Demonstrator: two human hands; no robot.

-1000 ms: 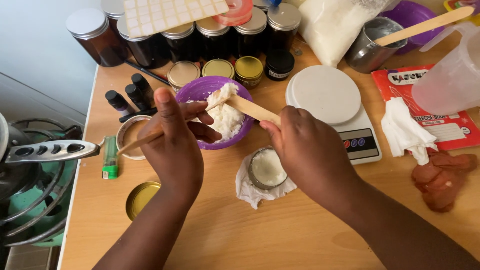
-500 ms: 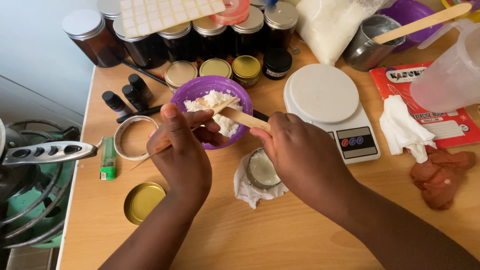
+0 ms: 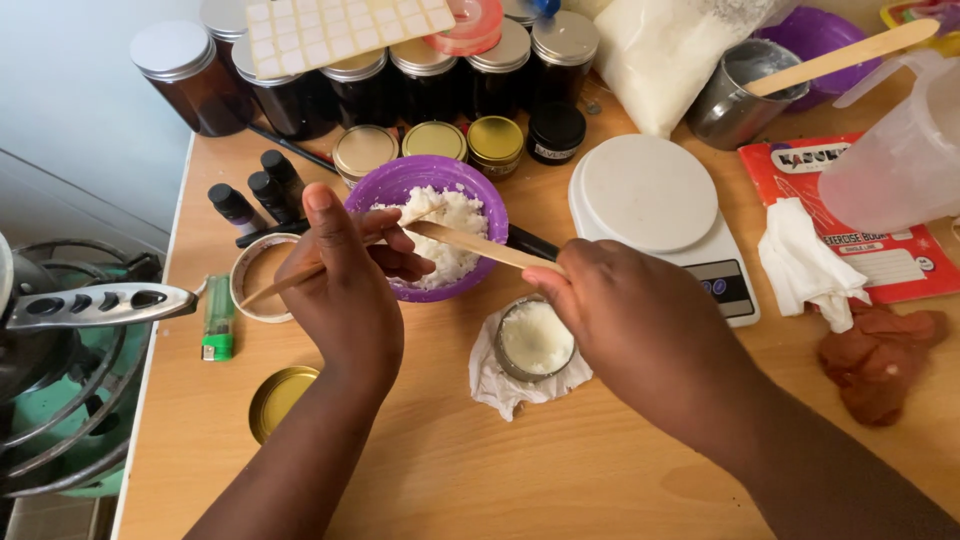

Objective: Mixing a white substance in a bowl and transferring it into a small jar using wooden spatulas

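Note:
A purple bowl of white crumbly paste stands at the middle of the wooden table. My left hand holds a thin wooden stick whose tip reaches into the paste. My right hand grips a flat wooden spatula that also points into the bowl; the two sticks meet over the paste. Just below the bowl sits a small round tin filled with white paste, resting on a crumpled white tissue.
Dark jars with metal lids line the back. A white kitchen scale, small black dropper bottles, an empty tin, a gold lid, a green lighter, a clear jug, a metal cup and a brown lump surround the bowl. A stove stands at left.
Both hands have shifted slightly while the spatula and stick keep working in the purple bowl's paste; the camera view has drifted a little.

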